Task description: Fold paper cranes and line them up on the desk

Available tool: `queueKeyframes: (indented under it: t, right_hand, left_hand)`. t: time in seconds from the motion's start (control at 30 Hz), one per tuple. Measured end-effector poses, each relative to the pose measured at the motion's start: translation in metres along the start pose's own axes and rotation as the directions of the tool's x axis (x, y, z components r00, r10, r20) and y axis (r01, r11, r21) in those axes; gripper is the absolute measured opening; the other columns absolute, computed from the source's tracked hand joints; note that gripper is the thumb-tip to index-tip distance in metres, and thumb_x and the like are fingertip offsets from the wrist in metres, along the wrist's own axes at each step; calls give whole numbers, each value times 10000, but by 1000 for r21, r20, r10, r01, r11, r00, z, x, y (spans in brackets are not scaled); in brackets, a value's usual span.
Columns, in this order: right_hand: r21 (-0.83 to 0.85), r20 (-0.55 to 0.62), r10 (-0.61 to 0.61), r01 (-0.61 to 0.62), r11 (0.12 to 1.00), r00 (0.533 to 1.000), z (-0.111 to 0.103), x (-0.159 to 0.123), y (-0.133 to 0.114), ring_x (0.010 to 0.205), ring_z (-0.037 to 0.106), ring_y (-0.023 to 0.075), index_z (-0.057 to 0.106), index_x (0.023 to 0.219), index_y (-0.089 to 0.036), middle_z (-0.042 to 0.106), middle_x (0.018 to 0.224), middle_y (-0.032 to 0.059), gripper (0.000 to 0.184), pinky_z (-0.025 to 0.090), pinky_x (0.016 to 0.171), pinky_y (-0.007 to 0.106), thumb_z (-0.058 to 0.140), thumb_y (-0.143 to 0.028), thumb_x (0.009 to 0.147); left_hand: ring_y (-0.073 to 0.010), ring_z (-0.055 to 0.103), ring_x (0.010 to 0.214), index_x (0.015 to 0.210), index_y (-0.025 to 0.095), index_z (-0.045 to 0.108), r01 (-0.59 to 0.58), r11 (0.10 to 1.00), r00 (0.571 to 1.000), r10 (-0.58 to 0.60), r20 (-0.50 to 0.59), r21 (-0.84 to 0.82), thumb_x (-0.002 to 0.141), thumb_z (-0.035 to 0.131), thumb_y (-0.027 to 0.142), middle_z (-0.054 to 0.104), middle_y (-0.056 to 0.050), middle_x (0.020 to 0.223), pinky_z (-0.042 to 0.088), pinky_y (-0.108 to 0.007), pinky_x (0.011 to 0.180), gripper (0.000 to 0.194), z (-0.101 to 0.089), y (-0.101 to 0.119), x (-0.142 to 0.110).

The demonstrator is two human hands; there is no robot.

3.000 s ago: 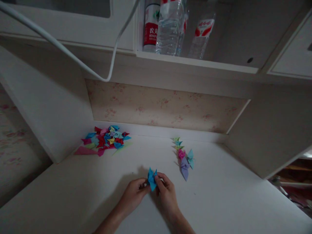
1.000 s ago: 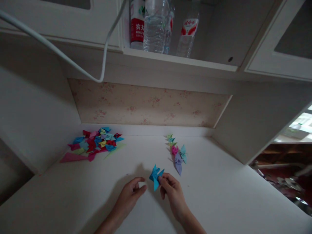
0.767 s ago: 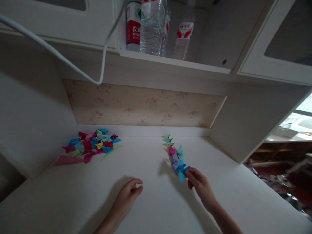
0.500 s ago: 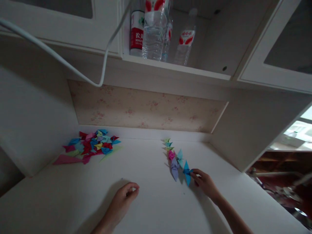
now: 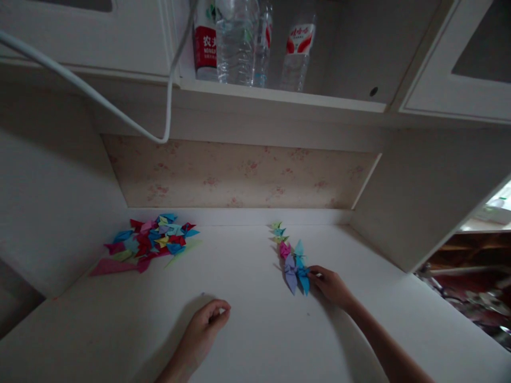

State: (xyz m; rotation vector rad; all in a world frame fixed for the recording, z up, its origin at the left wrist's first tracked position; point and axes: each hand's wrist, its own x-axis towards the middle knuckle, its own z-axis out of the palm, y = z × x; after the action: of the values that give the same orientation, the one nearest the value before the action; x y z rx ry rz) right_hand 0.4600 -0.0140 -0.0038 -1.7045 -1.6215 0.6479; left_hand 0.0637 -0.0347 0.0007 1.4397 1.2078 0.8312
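Note:
My right hand (image 5: 328,284) pinches the edge of a blue paper crane (image 5: 302,274) on the white tabletop (image 5: 255,340). That crane sits right beside a lavender paper crane (image 5: 291,274) and in front of a light turquoise one (image 5: 299,250). Behind the lavender one, a magenta crane (image 5: 284,249) and several small green and teal cranes (image 5: 278,232) run back in a line. Over the front of the table, my left hand (image 5: 205,327) is curled with thumb and fingertips together; nothing shows between them.
A heap of colourful folded paper cranes (image 5: 159,239) lies at the back left. Overhead, an open shelf (image 5: 279,96) holds clear plastic bottles (image 5: 235,48) and a red-labelled container (image 5: 206,48). A white cable-like arm (image 5: 99,106) crosses the upper left. Side panels flank the table.
My right hand has moved the blue crane left and slightly back, against the lavender crane. My left hand has stayed nearly still. The camera view has shifted a little.

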Motion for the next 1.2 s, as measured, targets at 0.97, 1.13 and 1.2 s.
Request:
queueKeyframes:
  t: [0.97, 1.13, 1.2]
  right_hand:
    - [776, 157, 47, -152, 613, 987, 194, -64, -188, 541, 457, 117, 681, 772, -173, 577, 638, 1, 325, 330, 495, 233, 684, -494, 727]
    - [732, 102, -13, -66, 678, 995, 198, -69, -180, 683, 528, 161, 701, 807, -194, 641, 734, 27, 264, 374, 601, 257, 644, -452, 790]
    - [742, 126, -6, -91, 664, 992, 195, -69, -177, 639, 510, 147, 701, 810, -193, 633, 718, 21, 261, 354, 559, 249, 650, -448, 786]
  left_hand:
    - [-146, 518, 658, 740, 142, 621, -97, 988, 995, 94, -28, -120, 730, 520, 201, 591, 1, 658, 361, -243, 620, 118, -1, 12, -12]
    - [-147, 509, 655, 714, 142, 614, -80, 993, 997, 79, -20, -81, 712, 526, 204, 581, 7, 644, 353, -242, 601, 108, 0, 6, -7]
    - [-150, 520, 668, 732, 143, 620, -74, 993, 997, 74, -3, -89, 716, 537, 214, 600, 2, 664, 360, -242, 607, 111, 2, 7, -7]
